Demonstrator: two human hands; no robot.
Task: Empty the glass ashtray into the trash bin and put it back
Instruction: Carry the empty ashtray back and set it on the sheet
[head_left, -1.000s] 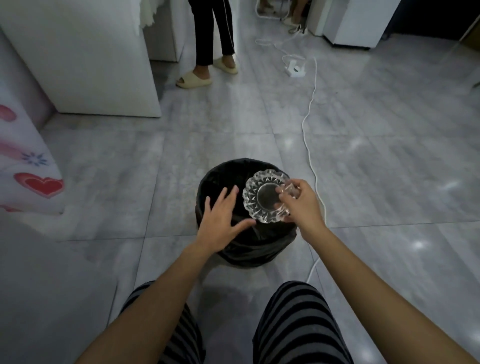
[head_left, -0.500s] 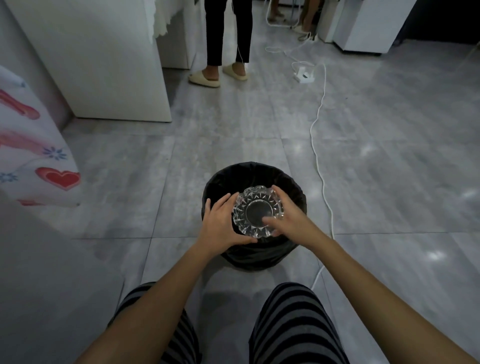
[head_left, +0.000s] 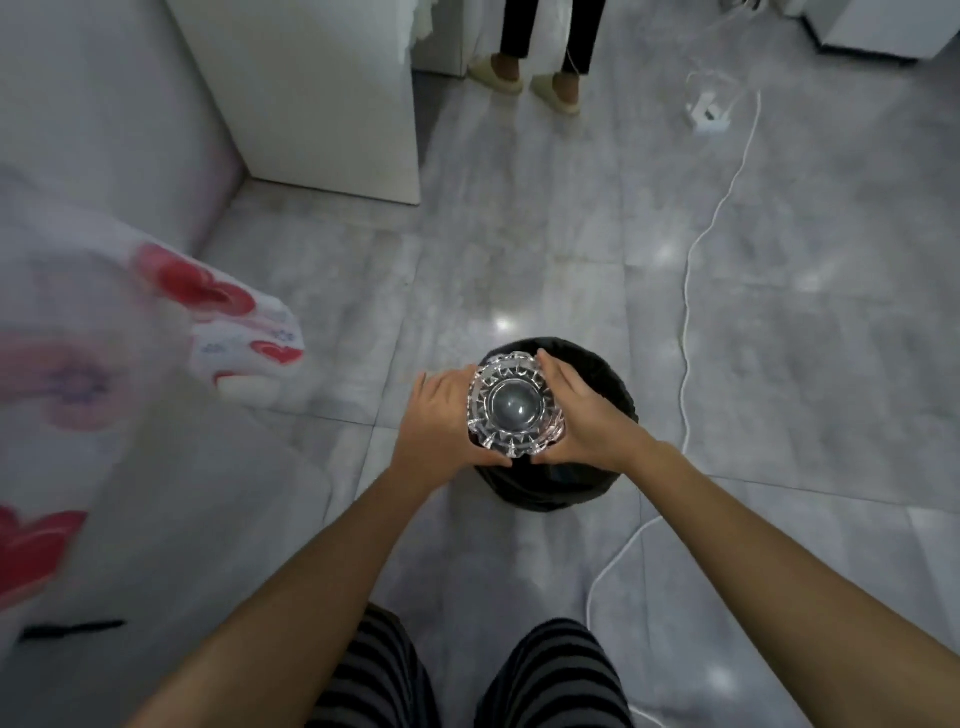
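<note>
A round cut-glass ashtray (head_left: 514, 405) is held level over the left part of a black-bagged trash bin (head_left: 597, 467) on the grey tiled floor. My left hand (head_left: 436, 421) grips its left rim and my right hand (head_left: 582, 410) grips its right rim. The ashtray's bowl faces up at me and looks dark in the middle. Most of the bin's opening is hidden behind the ashtray and my hands. My striped trouser legs show at the bottom.
A white cable (head_left: 685, 332) runs along the floor right of the bin to a power strip (head_left: 709, 111). Another person's legs in slippers (head_left: 524, 78) stand at the back. A white cabinet (head_left: 322, 93) and a heart-patterned cloth (head_left: 208, 296) lie to the left.
My left hand has closed onto the ashtray's left rim, so both hands hold it. The ashtray turned from tilted to level, bowl up. The view shifted, with the bin further right.
</note>
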